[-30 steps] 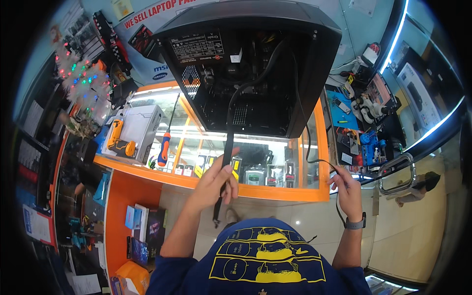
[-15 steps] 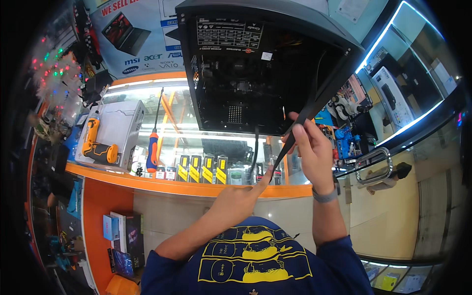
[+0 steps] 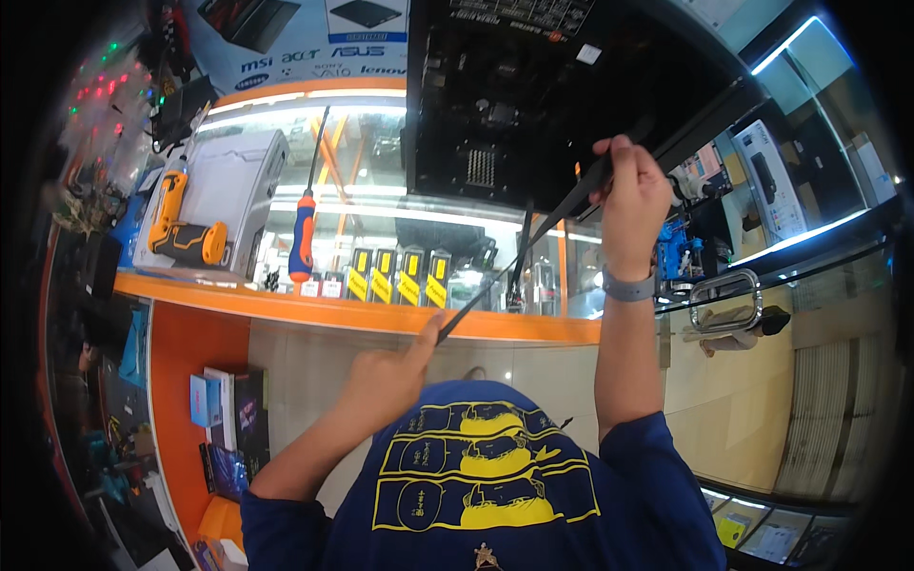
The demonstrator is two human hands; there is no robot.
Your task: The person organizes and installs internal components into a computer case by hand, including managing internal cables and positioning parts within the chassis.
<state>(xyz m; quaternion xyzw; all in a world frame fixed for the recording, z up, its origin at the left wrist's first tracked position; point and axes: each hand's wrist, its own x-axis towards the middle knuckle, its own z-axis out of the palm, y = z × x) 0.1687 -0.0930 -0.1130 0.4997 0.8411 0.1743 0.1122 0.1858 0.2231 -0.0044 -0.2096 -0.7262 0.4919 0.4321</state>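
By the black case (image 3: 519, 143) | flat black cable (image 3: 546, 228), taut, slanting | left fingers (image 3: 425, 344), right fingers (image 3: 625, 167) clamped on it

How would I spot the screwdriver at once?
Find the orange-edged glass counter, then look between the black computer case and the pale box at left. The screwdriver lies there, shaft pointing away. Its blue-and-orange handle and long thin shaft set it apart from the bulky power tool on that box.
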